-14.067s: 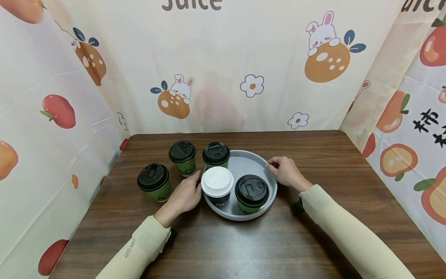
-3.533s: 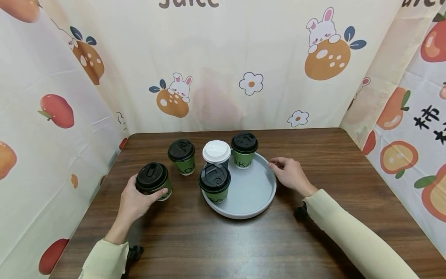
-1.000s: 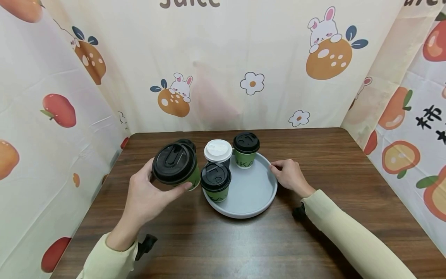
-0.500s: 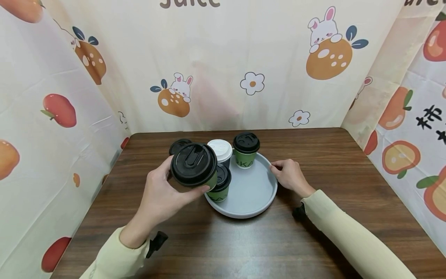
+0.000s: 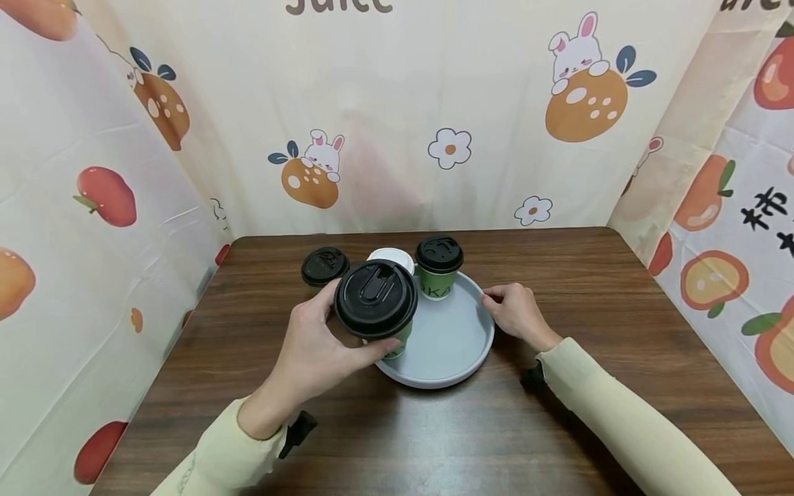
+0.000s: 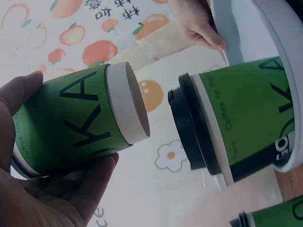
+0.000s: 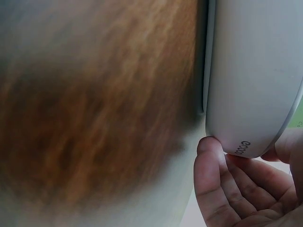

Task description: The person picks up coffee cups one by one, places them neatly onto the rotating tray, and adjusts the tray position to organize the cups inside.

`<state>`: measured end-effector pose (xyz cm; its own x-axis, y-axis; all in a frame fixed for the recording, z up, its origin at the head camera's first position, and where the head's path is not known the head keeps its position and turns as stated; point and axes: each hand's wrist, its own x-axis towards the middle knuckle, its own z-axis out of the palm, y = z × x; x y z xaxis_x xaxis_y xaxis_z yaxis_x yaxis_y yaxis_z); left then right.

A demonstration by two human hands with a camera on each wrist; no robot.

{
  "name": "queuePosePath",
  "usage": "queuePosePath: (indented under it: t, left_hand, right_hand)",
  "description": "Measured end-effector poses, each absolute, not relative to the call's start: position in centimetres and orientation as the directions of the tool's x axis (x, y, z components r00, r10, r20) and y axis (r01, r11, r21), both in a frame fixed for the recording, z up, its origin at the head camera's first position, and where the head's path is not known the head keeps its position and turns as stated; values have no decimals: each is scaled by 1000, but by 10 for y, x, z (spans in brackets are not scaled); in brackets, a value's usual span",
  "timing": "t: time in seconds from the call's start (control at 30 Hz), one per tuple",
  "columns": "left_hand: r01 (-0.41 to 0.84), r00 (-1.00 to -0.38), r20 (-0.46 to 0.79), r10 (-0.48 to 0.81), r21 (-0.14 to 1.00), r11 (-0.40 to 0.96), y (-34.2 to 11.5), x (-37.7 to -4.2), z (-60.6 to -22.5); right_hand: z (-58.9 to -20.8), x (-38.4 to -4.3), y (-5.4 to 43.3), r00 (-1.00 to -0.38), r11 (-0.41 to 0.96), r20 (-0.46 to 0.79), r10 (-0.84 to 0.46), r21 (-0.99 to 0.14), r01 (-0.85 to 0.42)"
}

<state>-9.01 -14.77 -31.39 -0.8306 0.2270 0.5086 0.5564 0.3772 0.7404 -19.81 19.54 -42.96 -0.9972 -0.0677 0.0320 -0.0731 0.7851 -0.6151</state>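
Note:
My left hand [image 5: 322,351] grips a green paper coffee cup [image 5: 375,299] with a black lid, fingers and thumb round its sides. It is held up over the left part of the round grey tray [image 5: 455,337]. Beneath it, largely hidden in the head view, another green coffee cup [image 6: 246,113] stands on the tray; the left wrist view shows a gap between its lid and the held cup's base. My right hand [image 5: 516,313] pinches the tray's right rim. A white-lidded cup [image 5: 392,256] and a black-lidded green cup [image 5: 439,255] stand at the tray's back.
Off the tray, a further black-lidded green cup [image 5: 325,265] stands on the brown wooden table [image 5: 558,427] at the back left. Printed fabric curtains [image 5: 384,103] enclose the table at the back and both sides.
Since the earliest frame the tray has turned clockwise with its cups. My left hand left it, took the leftmost cup from the table and carried it up and right. My right hand stays put.

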Motion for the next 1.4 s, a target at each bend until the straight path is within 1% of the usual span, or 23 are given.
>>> queuePosePath:
  t: [0.37,0.77,1.0,1.23,1.4]
  left_hand:
    - [583,-810,515,279,758,294,-127,-88,-315]
    - [576,-808,483,337,768,281,-108,-88,-323]
    - [569,-814,467,346,760,313,-101,-89,-331]
    - [594,-800,488,349,725,348,-95,-89,-335]
    - [594,-800,481,359,722,356,-91,-87,-338]
  right_hand:
    - [-430,-197,194,-998,792,34,-59,-607,-68]
    - [-429,-198,195,-997,788,38,-63,-611,-73]
    - [-430,-198,194,-998,788,26,-62,-612,-65]
    - [-429,-197,195,-998,789,31,-53,-611,-60]
    - [-429,-196,195,-998,787,35,-57,-613,-67]
